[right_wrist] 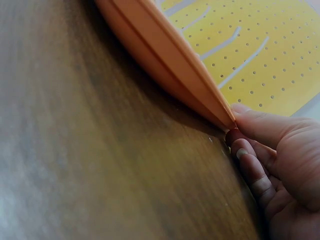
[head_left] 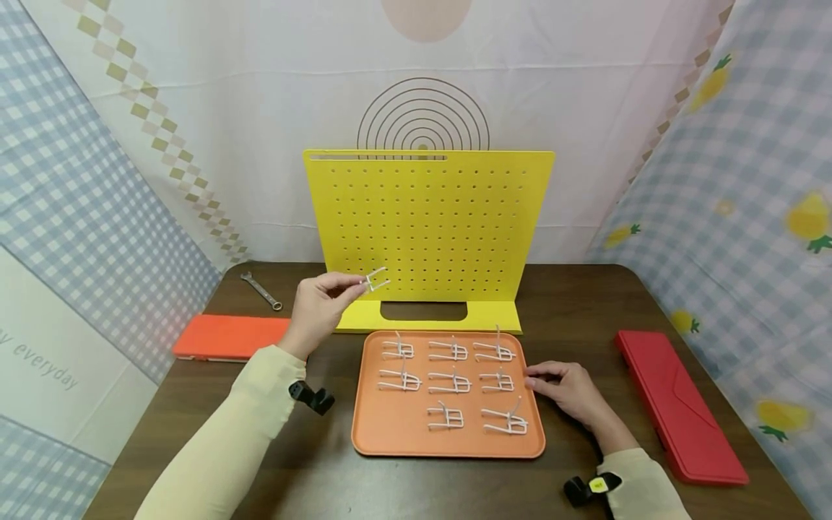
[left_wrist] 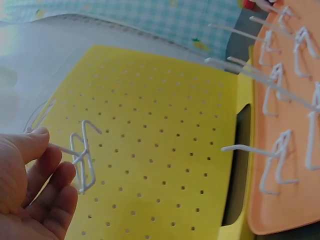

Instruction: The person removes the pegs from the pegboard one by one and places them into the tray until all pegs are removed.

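Between thumb and fingertips, my left hand (head_left: 320,307) holds a white wire pegboard hook (left_wrist: 82,157) by its single prong. The hook's bent double-wire end points toward the lower left part of the yellow pegboard (head_left: 425,217), in front of its holes. My right hand (head_left: 572,390) pinches the right rim of the orange tray (head_left: 390,433), thumb on top and fingers beneath, as the right wrist view shows. Several more white hooks (head_left: 448,380) lie in rows on the tray, and one spot at its front left is bare.
A flat orange-red case (head_left: 227,336) lies at the left, partly behind the left forearm. Beyond it is a combination wrench (head_left: 262,292). A long red case (head_left: 679,404) lies along the right side of the brown table (head_left: 565,303). Patterned cloth (head_left: 260,108) hangs around the back and sides.
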A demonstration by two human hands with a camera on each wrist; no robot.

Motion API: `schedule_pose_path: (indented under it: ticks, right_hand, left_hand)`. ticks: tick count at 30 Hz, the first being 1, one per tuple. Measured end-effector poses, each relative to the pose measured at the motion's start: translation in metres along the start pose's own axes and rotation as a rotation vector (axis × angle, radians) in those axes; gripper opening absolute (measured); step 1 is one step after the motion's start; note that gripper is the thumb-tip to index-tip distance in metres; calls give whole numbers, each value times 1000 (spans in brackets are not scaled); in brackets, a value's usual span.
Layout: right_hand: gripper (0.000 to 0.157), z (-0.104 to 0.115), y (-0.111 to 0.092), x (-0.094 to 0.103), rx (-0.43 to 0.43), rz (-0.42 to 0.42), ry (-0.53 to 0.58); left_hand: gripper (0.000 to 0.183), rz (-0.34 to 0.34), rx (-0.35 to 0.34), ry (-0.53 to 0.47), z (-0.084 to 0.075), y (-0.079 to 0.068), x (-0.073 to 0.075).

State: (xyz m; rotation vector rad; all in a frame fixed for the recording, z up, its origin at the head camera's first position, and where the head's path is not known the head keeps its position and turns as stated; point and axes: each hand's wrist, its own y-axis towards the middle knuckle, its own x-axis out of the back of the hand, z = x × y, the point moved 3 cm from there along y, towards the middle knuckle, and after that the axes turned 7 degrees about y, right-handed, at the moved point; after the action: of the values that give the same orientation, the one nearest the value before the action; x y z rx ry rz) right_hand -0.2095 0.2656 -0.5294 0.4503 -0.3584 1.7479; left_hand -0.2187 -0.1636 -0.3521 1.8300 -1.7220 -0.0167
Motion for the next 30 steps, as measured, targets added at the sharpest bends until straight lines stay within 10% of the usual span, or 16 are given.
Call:
schedule_pose_path:
  ticks: [11, 30]
  right_hand:
    - [25, 1, 0, 0, -2, -5, -3]
    - [26, 3, 0, 0, -12, -1, -16]
  left_hand:
    - [13, 73, 42, 73, 39, -17, -16]
    - [3, 200, -4, 148, 48, -50, -27]
